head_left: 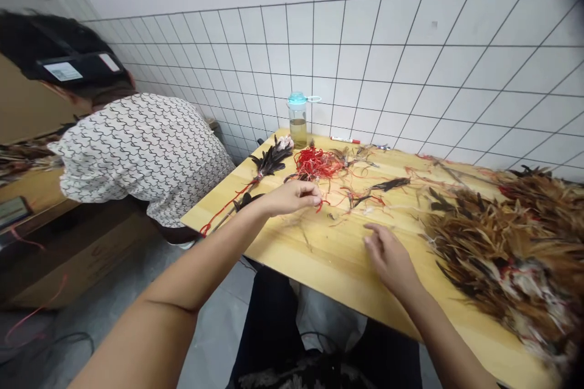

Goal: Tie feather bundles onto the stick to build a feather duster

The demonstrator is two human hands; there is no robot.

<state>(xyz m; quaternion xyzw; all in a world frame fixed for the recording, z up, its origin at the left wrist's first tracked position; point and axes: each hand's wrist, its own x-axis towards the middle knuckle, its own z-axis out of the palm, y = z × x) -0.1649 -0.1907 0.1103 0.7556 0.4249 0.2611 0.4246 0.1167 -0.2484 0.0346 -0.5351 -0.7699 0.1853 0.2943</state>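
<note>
My left hand (pixel 294 196) is closed in a pinch over the table, and a short piece of red string (pixel 323 204) sticks out from between its fingertips. Just behind it lies a tangled pile of red string (pixel 317 162). My right hand (pixel 387 255) hovers at or just above the wooden tabletop, thumb and index finger apart, holding nothing. To the left of the pile rests a bundle of dark feathers (pixel 270 161) tied with red string. Dark loose feathers (pixel 390 184) and string scraps are strewn beyond my hands.
A large heap of brown feathers (pixel 483 225) covers the table's right side. A water bottle (pixel 298 124) with a blue lid stands at the back, near a red-and-white marker (pixel 345 140). Another person in a patterned shirt (pixel 146 146) sits at the left, by a cardboard box (pixel 86 264).
</note>
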